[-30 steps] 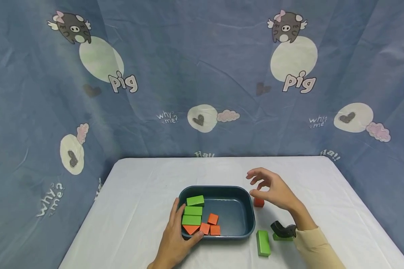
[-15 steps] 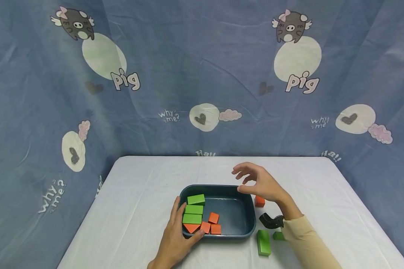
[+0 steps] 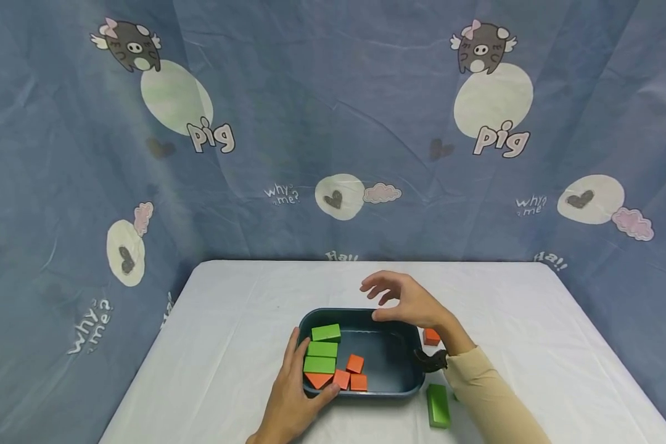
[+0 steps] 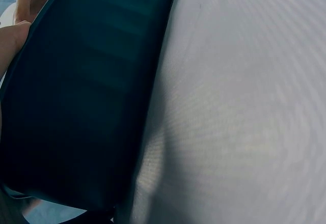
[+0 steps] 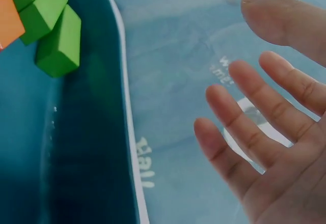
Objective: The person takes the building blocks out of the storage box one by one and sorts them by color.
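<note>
A dark teal tray sits on the white table and holds three green blocks, an orange triangle and three orange cubes in its left half. My left hand grips the tray's near-left corner, thumb along the near rim. My right hand hovers over the tray's far right rim with fingers relaxed, holding nothing. In the right wrist view its bare fingers spread beside the tray rim and green blocks. The left wrist view shows the tray's outer wall.
An orange cube lies on the cloth just right of the tray, and a green block lies near the front edge, partly beside my right sleeve. A blue printed curtain closes off the back and sides. White cloth extends left of the tray.
My right hand has moved left from above the orange cube on the table to over the tray's far right rim, still holding nothing. The left hand has kept its grip.
</note>
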`<state>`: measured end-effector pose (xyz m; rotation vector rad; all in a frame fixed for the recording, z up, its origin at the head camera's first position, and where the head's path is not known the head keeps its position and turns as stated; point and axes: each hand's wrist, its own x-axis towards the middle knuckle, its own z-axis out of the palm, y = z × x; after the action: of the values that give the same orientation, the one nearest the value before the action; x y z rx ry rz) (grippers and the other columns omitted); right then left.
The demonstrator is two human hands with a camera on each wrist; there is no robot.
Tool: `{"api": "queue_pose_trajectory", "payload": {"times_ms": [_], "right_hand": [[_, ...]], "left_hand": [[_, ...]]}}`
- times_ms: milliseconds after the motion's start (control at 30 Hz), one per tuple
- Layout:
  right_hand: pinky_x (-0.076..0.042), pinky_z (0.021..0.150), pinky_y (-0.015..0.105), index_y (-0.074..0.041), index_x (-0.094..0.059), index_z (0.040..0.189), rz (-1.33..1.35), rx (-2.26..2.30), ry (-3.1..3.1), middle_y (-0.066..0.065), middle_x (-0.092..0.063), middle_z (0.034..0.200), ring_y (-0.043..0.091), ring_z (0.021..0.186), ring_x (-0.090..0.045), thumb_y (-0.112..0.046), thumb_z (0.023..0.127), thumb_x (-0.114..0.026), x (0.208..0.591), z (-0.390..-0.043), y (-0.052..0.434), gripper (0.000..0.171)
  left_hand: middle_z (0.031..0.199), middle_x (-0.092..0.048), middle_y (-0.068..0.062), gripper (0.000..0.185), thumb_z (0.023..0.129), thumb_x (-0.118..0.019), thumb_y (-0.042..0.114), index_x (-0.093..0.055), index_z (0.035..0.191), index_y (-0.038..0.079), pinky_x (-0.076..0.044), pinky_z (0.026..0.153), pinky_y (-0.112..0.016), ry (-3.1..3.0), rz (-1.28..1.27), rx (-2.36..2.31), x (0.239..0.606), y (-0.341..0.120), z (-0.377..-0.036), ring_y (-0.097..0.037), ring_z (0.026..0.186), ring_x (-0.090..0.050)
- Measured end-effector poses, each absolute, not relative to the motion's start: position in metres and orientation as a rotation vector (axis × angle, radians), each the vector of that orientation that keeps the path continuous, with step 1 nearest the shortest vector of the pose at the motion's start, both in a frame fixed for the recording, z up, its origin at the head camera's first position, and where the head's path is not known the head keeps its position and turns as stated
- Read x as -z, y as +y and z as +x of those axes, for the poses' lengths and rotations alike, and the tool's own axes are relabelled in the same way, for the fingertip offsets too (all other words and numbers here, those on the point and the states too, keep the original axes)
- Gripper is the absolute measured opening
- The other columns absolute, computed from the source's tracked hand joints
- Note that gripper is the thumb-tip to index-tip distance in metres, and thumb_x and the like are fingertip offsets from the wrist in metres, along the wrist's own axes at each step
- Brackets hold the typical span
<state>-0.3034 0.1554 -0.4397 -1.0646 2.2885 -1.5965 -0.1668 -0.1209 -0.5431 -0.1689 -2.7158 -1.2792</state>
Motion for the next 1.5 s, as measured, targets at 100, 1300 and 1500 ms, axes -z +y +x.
{"api": "queue_pose_trajectory", "payload": {"times_ms": [100, 1300, 1500], "right_hand": [[-0.051, 0.091, 0.062, 0.003, -0.06, 0.133, -1.061, 1.578, 2.232, 0.018, -0.063, 0.128, 0.046, 0.112, -0.061, 0.011, 0.079, -0.08, 0.443, -0.304, 0.149, 0.059], [-0.049, 0.101, 0.049, 0.002, -0.061, 0.135, -1.099, 1.261, 1.839, 0.016, -0.064, 0.133, 0.042, 0.115, -0.06, 0.002, 0.076, -0.085, 0.496, -0.311, 0.122, 0.064], [-0.05, 0.1, 0.048, 0.001, -0.061, 0.135, -1.092, 1.278, 1.783, 0.012, -0.064, 0.133, 0.04, 0.115, -0.061, 0.006, 0.075, -0.084, 0.506, -0.315, 0.124, 0.065]], "left_hand": [[0.17, -0.01, -0.001, 0.102, 0.081, -0.077, 0.064, -0.036, 0.158, 0.011, -0.043, 0.103, -0.061, -2.713, -0.167, 1.273, 0.543, -0.121, -0.166, -0.034, 0.141, -0.042], [0.17, -0.012, -0.004, 0.101, 0.081, -0.076, 0.064, -0.038, 0.157, 0.009, -0.044, 0.104, -0.059, -2.719, -0.21, 1.241, 0.544, -0.121, -0.167, -0.034, 0.141, -0.042], [0.17, -0.011, -0.003, 0.101, 0.082, -0.076, 0.064, -0.037, 0.157, 0.009, -0.043, 0.104, -0.059, -2.72, -0.199, 1.256, 0.542, -0.123, -0.166, -0.034, 0.142, -0.041]]}}
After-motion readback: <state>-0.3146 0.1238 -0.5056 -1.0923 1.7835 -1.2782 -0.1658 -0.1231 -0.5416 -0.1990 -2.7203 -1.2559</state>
